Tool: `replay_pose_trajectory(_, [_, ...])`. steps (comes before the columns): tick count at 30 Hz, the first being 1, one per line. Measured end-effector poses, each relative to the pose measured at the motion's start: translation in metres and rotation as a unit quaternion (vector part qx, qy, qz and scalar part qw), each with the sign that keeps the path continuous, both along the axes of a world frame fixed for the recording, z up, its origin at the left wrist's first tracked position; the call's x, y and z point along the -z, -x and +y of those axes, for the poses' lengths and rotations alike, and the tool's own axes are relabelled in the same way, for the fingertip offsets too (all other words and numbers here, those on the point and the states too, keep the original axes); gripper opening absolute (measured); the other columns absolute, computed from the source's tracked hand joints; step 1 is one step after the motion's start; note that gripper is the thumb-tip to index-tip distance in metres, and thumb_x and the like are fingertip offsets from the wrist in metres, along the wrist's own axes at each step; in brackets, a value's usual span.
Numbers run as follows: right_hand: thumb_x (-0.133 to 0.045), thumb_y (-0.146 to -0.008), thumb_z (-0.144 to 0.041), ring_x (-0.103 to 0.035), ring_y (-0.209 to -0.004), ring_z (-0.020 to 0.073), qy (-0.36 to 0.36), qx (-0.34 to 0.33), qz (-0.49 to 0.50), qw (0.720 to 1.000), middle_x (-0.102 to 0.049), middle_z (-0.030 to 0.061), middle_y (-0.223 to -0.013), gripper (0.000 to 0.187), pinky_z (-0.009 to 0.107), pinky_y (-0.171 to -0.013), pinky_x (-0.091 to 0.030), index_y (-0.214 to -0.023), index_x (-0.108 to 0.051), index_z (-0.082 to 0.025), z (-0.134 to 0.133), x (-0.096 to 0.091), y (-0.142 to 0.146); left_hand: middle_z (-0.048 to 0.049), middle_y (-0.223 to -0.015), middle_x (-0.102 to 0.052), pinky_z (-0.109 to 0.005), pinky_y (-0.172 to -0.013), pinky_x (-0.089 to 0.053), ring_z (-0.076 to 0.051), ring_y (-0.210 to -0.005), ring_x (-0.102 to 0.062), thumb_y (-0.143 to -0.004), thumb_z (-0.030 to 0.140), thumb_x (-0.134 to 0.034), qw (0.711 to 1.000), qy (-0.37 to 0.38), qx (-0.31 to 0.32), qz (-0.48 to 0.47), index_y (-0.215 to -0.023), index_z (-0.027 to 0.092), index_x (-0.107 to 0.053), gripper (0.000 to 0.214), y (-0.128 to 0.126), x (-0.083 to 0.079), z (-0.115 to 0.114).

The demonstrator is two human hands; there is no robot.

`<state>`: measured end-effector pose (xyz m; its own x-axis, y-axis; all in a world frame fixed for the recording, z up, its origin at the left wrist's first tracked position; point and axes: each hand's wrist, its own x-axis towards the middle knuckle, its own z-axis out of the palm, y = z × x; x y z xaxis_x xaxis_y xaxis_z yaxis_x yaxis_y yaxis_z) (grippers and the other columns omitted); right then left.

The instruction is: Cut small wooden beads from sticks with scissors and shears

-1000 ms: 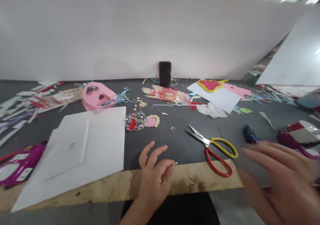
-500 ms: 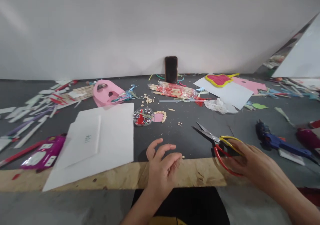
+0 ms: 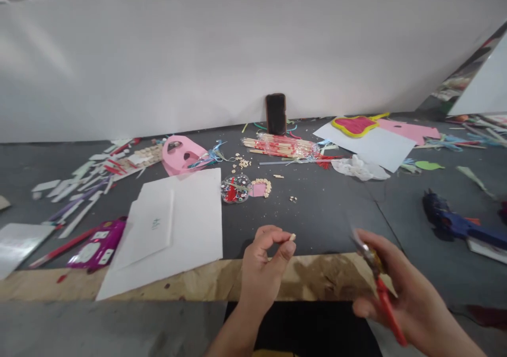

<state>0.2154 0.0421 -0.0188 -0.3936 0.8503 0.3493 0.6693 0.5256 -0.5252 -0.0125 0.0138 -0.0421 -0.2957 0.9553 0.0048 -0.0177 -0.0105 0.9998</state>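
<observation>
My left hand point(image 3: 262, 275) is pinching a small pale wooden bit point(image 3: 292, 237) between thumb and forefinger, over the table's front edge. At the right, my right hand point(image 3: 412, 293) holds scissors point(image 3: 385, 299) by their red and yellow handles; the blades are smeared by motion and point up and away. Beyond my left hand lies a bead-covered ornament point(image 3: 236, 189) with a red middle. A pink paper square point(image 3: 259, 189) joins its right side, edged with pale wooden bits. More cut bits point(image 3: 243, 163) are scattered behind it, with a few point(image 3: 293, 199) to its right.
White boards point(image 3: 194, 225) lie at left beside a purple packet point(image 3: 99, 243). A pink cutout point(image 3: 184, 153), bagged sticks point(image 3: 283, 146) and an upright phone point(image 3: 276, 114) stand farther back. Crumpled tissue point(image 3: 359, 167) and a blue glue gun point(image 3: 455, 219) are at right.
My left hand's fingers have closed into a raised pinch showing the wooden bit. My right hand has turned the scissors upward and brought them nearer to me. The view has shifted slightly left.
</observation>
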Motion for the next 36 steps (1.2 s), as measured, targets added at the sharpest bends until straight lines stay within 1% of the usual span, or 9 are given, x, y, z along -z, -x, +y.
replay_pose_trajectory(2, [-0.064,-0.071,-0.062,-0.065,-0.089,0.0257,-0.042,-0.018,-0.061,0.997,-0.063,0.0088,-0.101,0.065,0.032,-0.069,-0.055,-0.122,-0.045,-0.027,-0.001,0.002,0.007,-0.0029,-0.087,-0.063,-0.026,-0.079,-0.045,-0.015,-0.082,-0.058,-0.081,0.032,-0.065,0.999,0.015,0.007,-0.047,-0.082,0.019,-0.07,0.013,-0.001,-0.002,0.001])
replay_pose_trajectory(4, [-0.074,-0.065,-0.053,-0.065,-0.091,0.0269,-0.053,-0.043,-0.103,0.992,-0.063,0.0098,-0.1,0.065,0.033,-0.069,-0.056,-0.117,-0.047,-0.024,-0.002,0.003,0.014,-0.0014,-0.082,-0.063,-0.024,-0.076,-0.044,-0.013,-0.077,-0.058,-0.081,0.033,-0.065,0.996,0.026,0.014,-0.088,-0.082,0.019,-0.069,0.015,-0.002,-0.004,0.002])
replay_pose_trajectory(7, [-0.077,-0.062,-0.048,-0.066,-0.091,0.0273,-0.058,-0.055,-0.143,0.986,-0.064,0.011,-0.102,0.069,0.034,-0.068,-0.057,-0.118,-0.047,-0.022,-0.001,0.004,0.021,-0.0014,-0.082,-0.064,-0.023,-0.075,-0.044,-0.013,-0.077,-0.058,-0.081,0.034,-0.066,0.992,0.032,0.027,-0.116,-0.083,0.018,-0.069,0.016,-0.003,-0.006,0.002])
replay_pose_trajectory(13, [-0.073,-0.067,-0.049,-0.068,-0.09,0.0268,-0.047,-0.026,-0.156,0.986,-0.065,0.0129,-0.106,0.07,0.034,-0.065,-0.058,-0.126,-0.048,-0.02,0.0,0.008,0.024,-0.0025,-0.08,-0.067,-0.025,-0.077,-0.044,-0.016,-0.079,-0.059,-0.086,0.039,-0.06,0.997,0.035,0.035,-0.064,-0.086,0.018,-0.069,0.022,0.0,-0.007,0.002])
replay_pose_trajectory(19, [-0.07,-0.067,-0.056,-0.069,-0.085,0.0267,-0.024,-0.032,-0.152,0.988,-0.066,0.014,-0.105,0.074,0.035,-0.063,-0.058,-0.128,-0.052,-0.019,-0.001,0.005,0.025,-0.0037,-0.082,-0.066,-0.027,-0.074,-0.045,-0.017,-0.079,-0.059,-0.085,0.039,-0.059,0.998,0.024,0.044,0.033,-0.084,0.018,-0.067,0.022,0.002,-0.007,0.003])
replay_pose_trajectory(27, [-0.059,-0.078,-0.035,-0.069,-0.089,0.0258,-0.066,-0.046,-0.17,0.982,-0.069,0.0127,-0.105,0.057,0.032,-0.062,-0.059,-0.131,-0.051,-0.017,0.001,0.006,0.028,-0.006,-0.092,-0.066,-0.035,-0.086,-0.042,-0.021,-0.091,-0.059,-0.085,0.028,-0.059,0.989,-0.016,0.012,0.144,-0.082,0.021,-0.068,0.012,0.005,-0.009,0.001])
replay_pose_trajectory(31, [-0.049,-0.081,-0.021,-0.07,-0.084,0.0225,-0.1,-0.062,-0.159,0.98,-0.07,0.0119,-0.103,0.048,0.028,-0.061,-0.058,-0.128,-0.053,-0.016,0.001,0.007,0.029,-0.0054,-0.089,-0.065,-0.033,-0.082,-0.044,-0.02,-0.088,-0.059,-0.084,0.027,-0.06,0.993,-0.02,0.027,0.112,-0.081,0.02,-0.066,0.011,0.006,-0.009,0.002])
replay_pose_trajectory(34, [-0.048,-0.084,-0.024,-0.07,-0.084,0.0218,-0.109,-0.09,-0.145,0.979,-0.07,0.0124,-0.102,0.044,0.027,-0.062,-0.057,-0.126,-0.054,-0.014,0.001,0.004,0.03,-0.0049,-0.085,-0.064,-0.03,-0.077,-0.046,-0.019,-0.083,-0.059,-0.086,0.029,-0.058,0.997,-0.014,0.047,0.063,-0.079,0.018,-0.065,0.014,0.007,-0.008,0.002])
replay_pose_trajectory(36, [-0.049,-0.084,-0.025,-0.069,-0.085,0.0225,-0.115,-0.093,-0.154,0.977,-0.069,0.0134,-0.102,0.043,0.029,-0.062,-0.057,-0.126,-0.054,-0.013,0.002,0.002,0.03,-0.0053,-0.086,-0.064,-0.03,-0.078,-0.046,-0.019,-0.084,-0.059,-0.085,0.029,-0.059,0.997,-0.017,0.045,0.068,-0.079,0.018,-0.066,0.014,0.008,-0.008,0.002])
